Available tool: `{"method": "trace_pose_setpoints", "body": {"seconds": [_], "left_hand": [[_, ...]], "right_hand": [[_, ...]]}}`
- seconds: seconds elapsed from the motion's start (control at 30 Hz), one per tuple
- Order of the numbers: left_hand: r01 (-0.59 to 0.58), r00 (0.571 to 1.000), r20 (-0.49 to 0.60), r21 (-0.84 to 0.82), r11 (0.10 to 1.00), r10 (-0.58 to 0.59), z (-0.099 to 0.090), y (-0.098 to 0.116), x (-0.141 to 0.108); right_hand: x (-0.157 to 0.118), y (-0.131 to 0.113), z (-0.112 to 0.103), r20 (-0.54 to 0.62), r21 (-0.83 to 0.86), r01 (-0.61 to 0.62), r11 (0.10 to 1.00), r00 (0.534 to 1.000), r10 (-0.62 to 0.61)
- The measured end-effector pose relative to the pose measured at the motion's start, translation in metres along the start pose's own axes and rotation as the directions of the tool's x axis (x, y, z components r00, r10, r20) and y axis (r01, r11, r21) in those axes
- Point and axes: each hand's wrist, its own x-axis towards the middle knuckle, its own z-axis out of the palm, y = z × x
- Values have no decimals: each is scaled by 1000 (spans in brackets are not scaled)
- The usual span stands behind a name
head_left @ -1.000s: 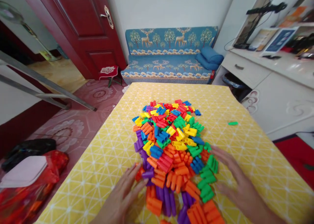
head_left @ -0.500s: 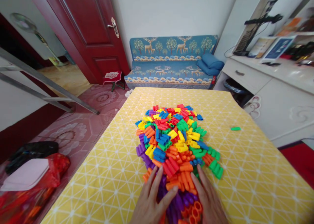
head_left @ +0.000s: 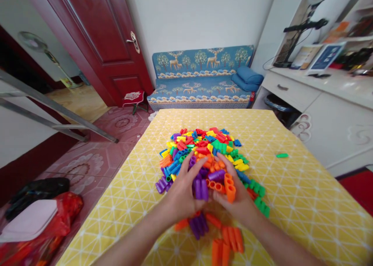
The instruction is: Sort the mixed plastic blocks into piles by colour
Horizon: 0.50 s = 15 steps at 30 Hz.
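A heap of colourful plastic building blocks [head_left: 192, 141], each made of joined tubes, spreads over the middle of the table. My left hand [head_left: 183, 188] curves round the heap's near left side, against purple blocks [head_left: 201, 189]. On the right, my right hand [head_left: 234, 188] cups orange blocks [head_left: 230, 186], its thumb low in front. Between both palms a clump of purple and orange blocks is gathered. Nearer to me, loose orange blocks [head_left: 232, 238] and a purple block [head_left: 198, 225] lie on the cloth below my wrists.
A yellow patterned tablecloth [head_left: 116, 204] covers the table. One green block [head_left: 282, 155] lies apart at the right. Beyond the table is a blue sofa [head_left: 192, 89]; a white cabinet [head_left: 335, 122] stands right. Bags and a pale lid [head_left: 29, 219] sit at lower left.
Both hands have moved forward and inward from the near edge of the heap, pushing and gathering blocks between them. Several orange and purple blocks are left behind nearer to me.
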Motion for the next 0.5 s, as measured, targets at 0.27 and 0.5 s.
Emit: {"method": "trace_pose_setpoints", "body": {"seconds": [0.27, 0.5], "left_hand": [[-20, 996, 84, 50, 999, 16, -55, -16, 74], [311, 881, -416, 145, 939, -228, -61, -113, 11]], "right_hand": [[76, -19, -44, 13, -102, -41, 994, 999, 43], [39, 80, -145, -356, -493, -186, 850, 935, -2]]}}
